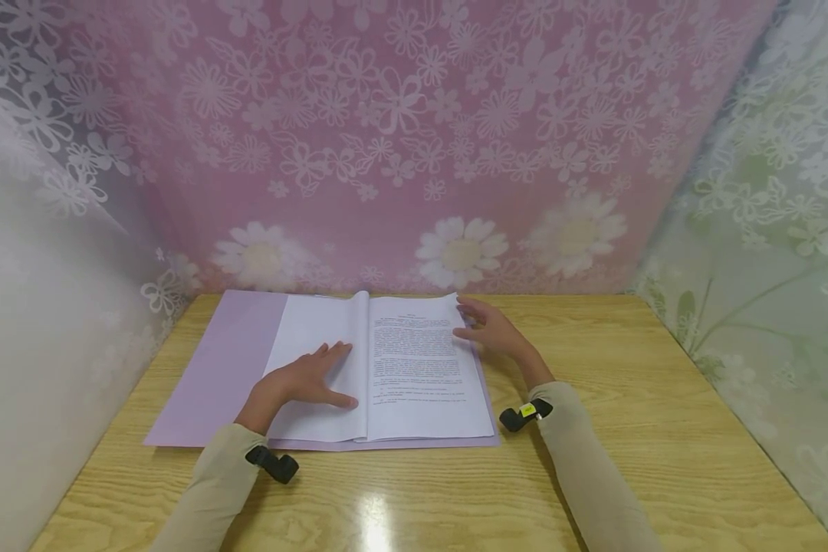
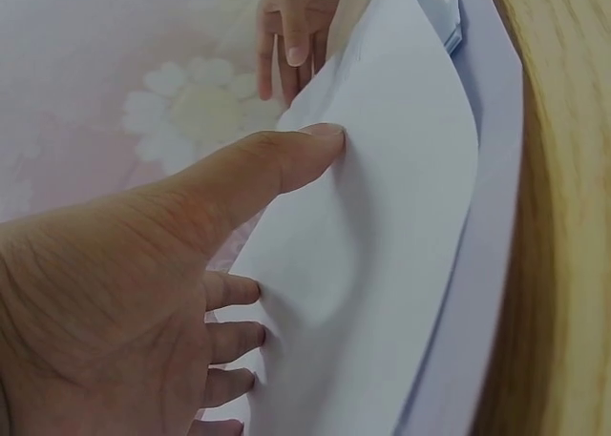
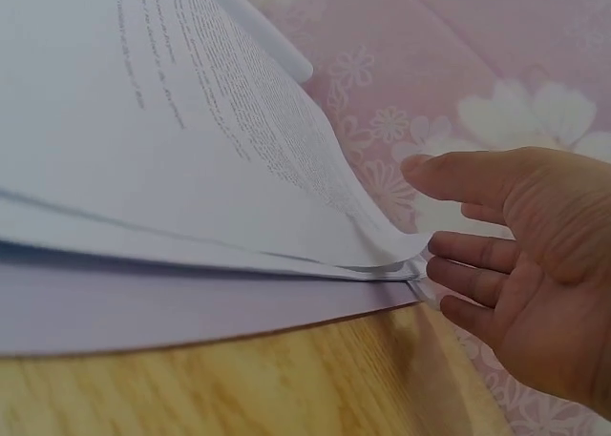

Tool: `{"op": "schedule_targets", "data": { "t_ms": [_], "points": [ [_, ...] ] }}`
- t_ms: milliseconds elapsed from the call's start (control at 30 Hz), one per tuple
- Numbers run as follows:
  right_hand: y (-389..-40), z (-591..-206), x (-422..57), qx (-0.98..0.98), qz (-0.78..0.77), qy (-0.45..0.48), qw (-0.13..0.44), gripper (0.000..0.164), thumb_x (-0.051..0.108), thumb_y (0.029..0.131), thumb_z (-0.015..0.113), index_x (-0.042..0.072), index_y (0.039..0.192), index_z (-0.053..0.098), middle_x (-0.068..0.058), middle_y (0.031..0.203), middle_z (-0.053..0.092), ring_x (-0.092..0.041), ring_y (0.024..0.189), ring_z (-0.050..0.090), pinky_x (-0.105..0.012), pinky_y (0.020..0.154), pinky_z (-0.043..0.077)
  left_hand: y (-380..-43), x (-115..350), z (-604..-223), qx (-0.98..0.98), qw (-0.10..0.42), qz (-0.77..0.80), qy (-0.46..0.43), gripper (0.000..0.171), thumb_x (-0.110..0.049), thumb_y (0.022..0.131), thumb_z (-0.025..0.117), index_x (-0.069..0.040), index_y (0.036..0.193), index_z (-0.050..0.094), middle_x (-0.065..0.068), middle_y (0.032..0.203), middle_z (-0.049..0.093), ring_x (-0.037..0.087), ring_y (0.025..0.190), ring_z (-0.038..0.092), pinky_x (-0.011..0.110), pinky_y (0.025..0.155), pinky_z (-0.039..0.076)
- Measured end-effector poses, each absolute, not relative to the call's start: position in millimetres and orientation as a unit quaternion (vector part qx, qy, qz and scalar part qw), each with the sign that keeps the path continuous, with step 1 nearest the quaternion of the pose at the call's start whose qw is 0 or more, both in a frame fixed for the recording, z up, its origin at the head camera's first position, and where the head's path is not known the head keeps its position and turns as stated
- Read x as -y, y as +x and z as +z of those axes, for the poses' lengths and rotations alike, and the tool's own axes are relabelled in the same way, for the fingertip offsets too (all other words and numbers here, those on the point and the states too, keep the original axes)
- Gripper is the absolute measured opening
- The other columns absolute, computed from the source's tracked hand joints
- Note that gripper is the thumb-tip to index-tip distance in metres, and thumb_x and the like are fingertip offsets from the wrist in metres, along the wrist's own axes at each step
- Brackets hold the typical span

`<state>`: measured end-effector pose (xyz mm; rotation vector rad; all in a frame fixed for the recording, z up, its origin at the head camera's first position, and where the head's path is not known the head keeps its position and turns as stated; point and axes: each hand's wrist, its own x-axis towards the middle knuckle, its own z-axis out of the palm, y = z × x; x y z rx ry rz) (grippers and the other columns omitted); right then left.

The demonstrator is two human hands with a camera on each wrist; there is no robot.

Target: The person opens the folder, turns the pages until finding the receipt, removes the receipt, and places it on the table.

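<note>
While my left hand (image 1: pixel 303 383) rests, fingers spread, on the left-hand page (image 1: pixel 317 316), my right hand (image 1: pixel 494 335) meets the far right corner of the printed sheet (image 1: pixel 417 349), thumb and fingers apart, clamped on nothing. I seem to be leafing through, so the next move probably calls for pinching one corner. The purple folder (image 1: pixel 224 368) lies open toward the table's (image 1: pixel 662 429) far left, long axis left-right; the sheet runs near-far, its heading far.

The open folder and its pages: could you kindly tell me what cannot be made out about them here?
Printed text: too small to read in the head view, blurred in the right wrist view.
Left page: partly hidden by the left hand, head view.
Lower sheets: mostly covered by the top right page, right wrist view.
</note>
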<state>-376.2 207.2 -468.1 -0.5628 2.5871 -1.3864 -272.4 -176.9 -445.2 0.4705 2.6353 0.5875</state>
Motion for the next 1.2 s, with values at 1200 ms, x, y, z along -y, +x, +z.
{"op": "schedule_targets", "data": {
  "t_ms": [1200],
  "points": [
    [-362, -467, -224, -0.769, -0.582, -0.214, 0.157, 0.051, 0.013, 0.106, 0.054, 0.0, 0.154, 0.041, -0.025, 0.147, 0.055, -0.025, 0.13, 0.062, -0.025, 0.098, 0.055, -269, 177, -444, -0.947, 0.186, 0.199, 0.171, 0.115, -0.064, 0.081, 0.076, -0.011, 0.165, 0.017, 0.018, 0.171, 0.016, 0.046, 0.156, 0.014, 0.067, 0.122, 0.02]
  ]
}}
